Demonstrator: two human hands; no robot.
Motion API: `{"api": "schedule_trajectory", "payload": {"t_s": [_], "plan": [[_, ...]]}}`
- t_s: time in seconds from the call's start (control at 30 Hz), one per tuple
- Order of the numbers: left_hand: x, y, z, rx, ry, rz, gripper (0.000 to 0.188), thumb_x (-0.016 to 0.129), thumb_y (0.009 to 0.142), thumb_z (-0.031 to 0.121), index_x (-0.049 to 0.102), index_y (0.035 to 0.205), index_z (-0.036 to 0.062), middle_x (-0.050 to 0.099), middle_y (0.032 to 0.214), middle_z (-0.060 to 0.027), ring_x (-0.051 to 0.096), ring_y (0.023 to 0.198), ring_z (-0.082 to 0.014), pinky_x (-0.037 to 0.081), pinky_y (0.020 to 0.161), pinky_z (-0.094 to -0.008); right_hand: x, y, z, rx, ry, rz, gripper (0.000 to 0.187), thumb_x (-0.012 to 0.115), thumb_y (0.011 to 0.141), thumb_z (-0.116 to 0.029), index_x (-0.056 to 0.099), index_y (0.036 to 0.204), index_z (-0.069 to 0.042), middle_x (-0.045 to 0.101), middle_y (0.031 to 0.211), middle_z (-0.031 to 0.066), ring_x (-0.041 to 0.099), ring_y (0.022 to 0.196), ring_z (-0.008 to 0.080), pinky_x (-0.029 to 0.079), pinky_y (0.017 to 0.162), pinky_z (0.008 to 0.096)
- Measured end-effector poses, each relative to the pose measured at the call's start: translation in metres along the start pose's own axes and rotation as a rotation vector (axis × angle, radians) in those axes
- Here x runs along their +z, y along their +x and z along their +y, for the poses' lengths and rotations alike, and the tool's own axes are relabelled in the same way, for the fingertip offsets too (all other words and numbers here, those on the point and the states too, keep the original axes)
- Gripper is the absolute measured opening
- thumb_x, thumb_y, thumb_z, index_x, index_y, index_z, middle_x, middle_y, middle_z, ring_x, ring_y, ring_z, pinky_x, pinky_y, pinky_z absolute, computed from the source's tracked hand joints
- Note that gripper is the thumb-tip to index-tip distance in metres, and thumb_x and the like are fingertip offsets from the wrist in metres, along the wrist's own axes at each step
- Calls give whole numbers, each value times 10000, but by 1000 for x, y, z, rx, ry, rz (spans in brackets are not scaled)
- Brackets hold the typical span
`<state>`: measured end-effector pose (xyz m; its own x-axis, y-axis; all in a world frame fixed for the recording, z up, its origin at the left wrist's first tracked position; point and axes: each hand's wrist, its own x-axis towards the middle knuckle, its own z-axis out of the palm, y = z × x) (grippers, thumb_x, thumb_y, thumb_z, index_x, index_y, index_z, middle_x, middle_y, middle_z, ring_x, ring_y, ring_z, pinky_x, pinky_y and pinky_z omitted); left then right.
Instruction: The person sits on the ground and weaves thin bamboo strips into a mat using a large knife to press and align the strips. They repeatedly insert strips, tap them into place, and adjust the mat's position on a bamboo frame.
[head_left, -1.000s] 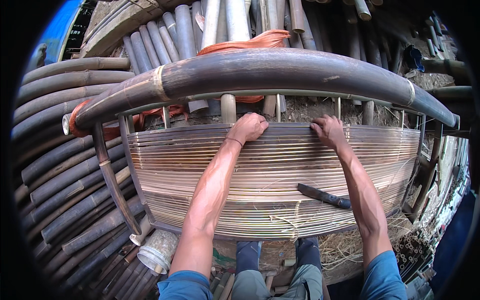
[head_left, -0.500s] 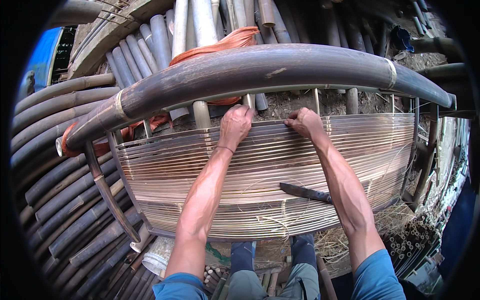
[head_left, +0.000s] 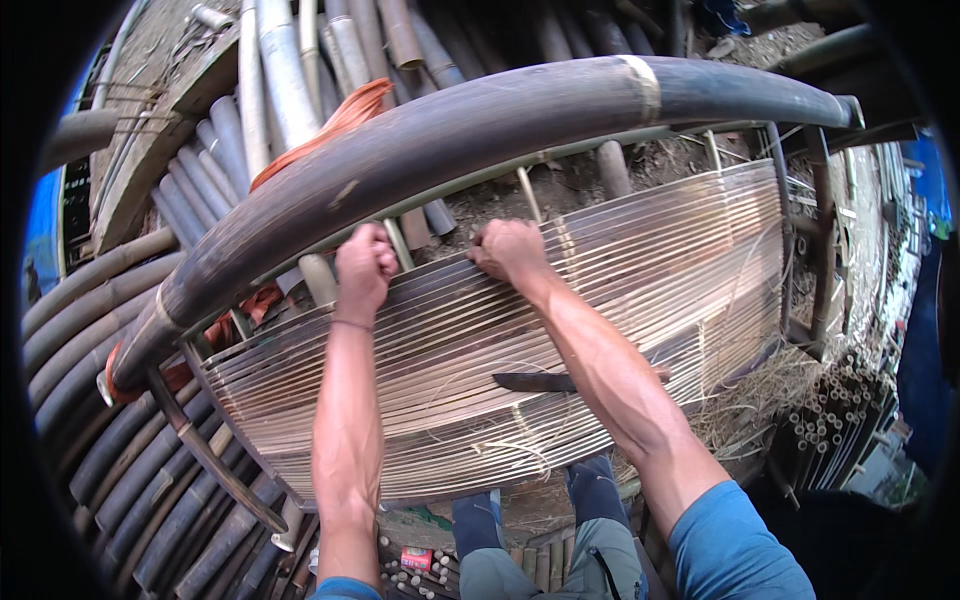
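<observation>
**Operator:** I begin at the fingers. My left hand (head_left: 365, 265) is curled into a closed fist on the top edge of the bamboo strip mat (head_left: 560, 330). My right hand (head_left: 508, 250) is also clenched, pinching the same top edge just beside the left. I cannot tell which single strip each fist holds.

**Observer:** Position and axis of the mat?

**Operator:** The mat lies directly ahead of me, propped under the large dark bamboo pole (head_left: 480, 140). Its strips run side to side, from lower left to upper right, and that is the long axis. The pole runs on the same line, just above the hands. Thin upright sticks (head_left: 528, 195) stand between pole and mat.

**Observer:** Items on the mat?

**Operator:** One dark-bladed knife (head_left: 535, 381) lies flat on the strips, near my right forearm, its long axis roughly along the strips. The handle end is hidden behind the forearm.

**Observer:** Surroundings?

**Operator:** Stacked bamboo poles (head_left: 110, 320) fill the left and top. An orange cloth (head_left: 335, 125) lies over them behind the pole. A bundle of short cut bamboo pieces (head_left: 840, 420) sits at the right.
</observation>
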<state>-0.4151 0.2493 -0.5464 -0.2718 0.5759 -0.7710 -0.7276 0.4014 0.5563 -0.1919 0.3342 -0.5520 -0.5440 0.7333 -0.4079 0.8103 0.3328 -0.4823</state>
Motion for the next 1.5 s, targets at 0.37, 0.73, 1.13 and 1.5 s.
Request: {"api": "schedule_trajectory", "payload": {"t_s": [0.37,0.73,1.13,1.5], "plan": [[104,-13,-113,789,1675,169,349,444,976,317,664,864,70,640,849,-106,578,822,-291,388,843,-423,-52,-52,72,-269,107,496,481,662,732,-4,492,1182,-17,474,1191,202,542,1056,355,469,914,436],[117,-7,-115,859,1673,202,272,509,912,242,632,741,70,597,727,-97,553,718,-297,394,741,-403,-263,-15,415,283,-865,385,640,491,842,-11,333,1447,-145,406,1448,130,645,823,263,557,687,384],[120,-3,-119,845,1735,214,286,489,914,248,565,704,68,557,710,-106,537,729,-310,376,714,-416,-263,-27,475,318,-600,544,137,512,897,-111,620,855,-39,584,841,128,582,862,301,486,775,387],[113,-3,-121,858,1754,256,299,510,919,286,607,712,92,614,754,-94,579,752,-303,409,714,-429,-205,-228,251,319,-200,-944,249,498,860,-123,667,716,-13,649,661,171,670,668,281,578,643,425]]}}
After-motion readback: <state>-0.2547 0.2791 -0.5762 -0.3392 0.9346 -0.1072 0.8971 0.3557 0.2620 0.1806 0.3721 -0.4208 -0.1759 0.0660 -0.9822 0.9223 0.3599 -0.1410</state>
